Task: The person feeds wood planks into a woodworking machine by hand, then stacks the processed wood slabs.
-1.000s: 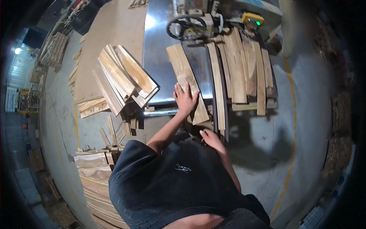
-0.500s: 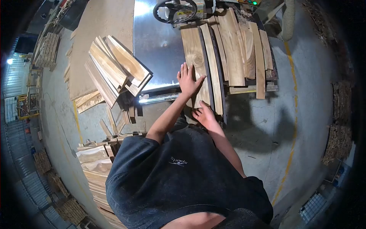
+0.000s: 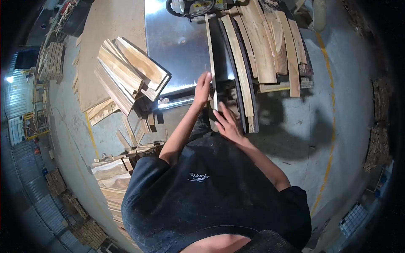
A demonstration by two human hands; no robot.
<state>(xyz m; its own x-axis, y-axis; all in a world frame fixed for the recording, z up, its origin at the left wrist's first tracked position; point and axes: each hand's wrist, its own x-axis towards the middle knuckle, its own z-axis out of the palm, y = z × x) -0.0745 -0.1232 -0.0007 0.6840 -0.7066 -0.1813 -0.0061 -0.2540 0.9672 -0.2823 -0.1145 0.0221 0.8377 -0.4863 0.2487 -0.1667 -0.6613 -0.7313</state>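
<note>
A wooden board (image 3: pixel 210 46) stands on its narrow edge on the metal machine table (image 3: pixel 173 55), so only a thin pale strip of it shows. Against its left side rests my left hand (image 3: pixel 203 88), fingers stretched along the board and steadying it. My right hand (image 3: pixel 229 124) is at the board's near end, fingers on the right side and thumb by the end; the exact grip is partly hidden. Just right of the board lies a long pale strip (image 3: pixel 238 63) between dark rails.
More planks (image 3: pixel 259 46) lie side by side at the right. A loose pile of boards (image 3: pixel 120 67) sits on the left of the table. A black handwheel (image 3: pixel 192 10) is at the back. Stacked wood (image 3: pixel 112 173) stands on the floor at left.
The board lay flat with its wide face up and is now turned up on its edge. My left hand has moved off its top to its left side; my right hand stays near its end.
</note>
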